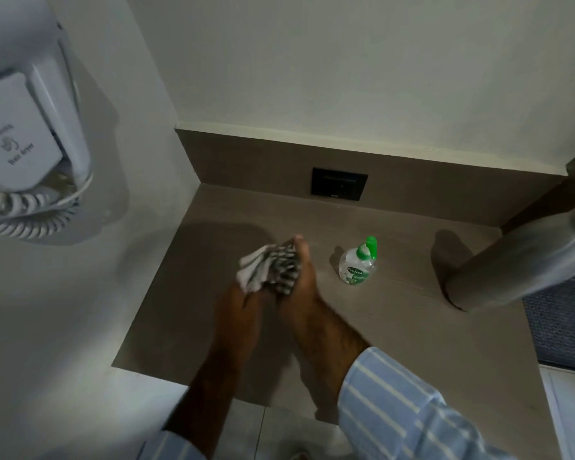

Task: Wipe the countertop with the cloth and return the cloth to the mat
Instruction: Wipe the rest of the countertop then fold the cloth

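A bunched white and dark striped cloth (269, 267) is held above the brown wood-look countertop (395, 327), near its left middle. My left hand (239, 313) grips the cloth's lower left part. My right hand (299, 277) cups its right side, fingers pointing away from me. A blue-grey textured mat (565, 327) lies at the right edge, partly cut off by the frame.
A clear sanitiser bottle (358, 263) with a green cap stands right of my hands. A steel bottle (525, 263) rises at the right. A dark socket plate (339, 184) sits in the back panel. A wall hair dryer (30, 127) with coiled cord hangs at the left.
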Available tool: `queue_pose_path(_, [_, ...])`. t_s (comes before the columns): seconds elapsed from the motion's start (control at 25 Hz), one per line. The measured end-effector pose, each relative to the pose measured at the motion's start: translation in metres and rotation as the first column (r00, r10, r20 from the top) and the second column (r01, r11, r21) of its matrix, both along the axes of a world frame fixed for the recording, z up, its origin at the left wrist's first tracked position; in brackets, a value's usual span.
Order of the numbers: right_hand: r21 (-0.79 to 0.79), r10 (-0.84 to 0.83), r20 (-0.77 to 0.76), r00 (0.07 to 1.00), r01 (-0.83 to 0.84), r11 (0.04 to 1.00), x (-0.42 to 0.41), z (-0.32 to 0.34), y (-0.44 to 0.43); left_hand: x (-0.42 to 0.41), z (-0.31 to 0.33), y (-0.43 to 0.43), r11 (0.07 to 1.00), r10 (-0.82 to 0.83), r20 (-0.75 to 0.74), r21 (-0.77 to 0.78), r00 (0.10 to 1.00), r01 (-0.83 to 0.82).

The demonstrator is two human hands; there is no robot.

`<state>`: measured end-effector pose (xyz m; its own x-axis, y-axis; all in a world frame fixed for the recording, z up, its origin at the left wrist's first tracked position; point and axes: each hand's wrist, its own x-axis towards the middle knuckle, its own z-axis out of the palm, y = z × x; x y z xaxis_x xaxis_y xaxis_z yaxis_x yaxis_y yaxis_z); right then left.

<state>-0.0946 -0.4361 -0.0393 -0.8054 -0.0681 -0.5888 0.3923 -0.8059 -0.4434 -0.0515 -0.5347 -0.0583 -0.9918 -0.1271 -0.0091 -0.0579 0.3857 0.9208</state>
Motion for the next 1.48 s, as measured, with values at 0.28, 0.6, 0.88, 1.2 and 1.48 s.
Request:
queue_pose_path(0.28, [0.007,-0.203,-0.095,0.975,0.205,0.979,-0.036,0.065,0.032,0.020,-0.087,-0.048,0.679,0.007,0.109,-0.730,0.994,0.075])
queue_pose_path(0.6, [0.133,-0.122,-0.141,0.982,0.141,0.981,-0.035,0.059,0.044,-0.161,-0.079,0.034,0.673,-0.313,0.153,-0.661,0.937,0.333])
queue_pose_path(0.88, [0.500,-0.041,0.065,0.997,0.003,0.866,-0.029,0.013,0.028,-0.015,-0.079,-0.067,0.451,-0.574,0.075,-0.803,0.816,0.390])
queue_pose_path(1.2, [0.762,0.103,0.287,0.952,-0.292,0.578,-0.024,-0.067,0.000,0.047,-0.081,-0.121,0.613,-0.277,0.001,-0.770,0.961,0.177])
queue_pose_path(1.48, [0.890,0.290,0.389,0.874,-0.438,0.127,-0.022,-0.061,-0.012,0.021,-0.028,-0.114,0.912,0.370,0.047,0.174,0.928,-0.372])
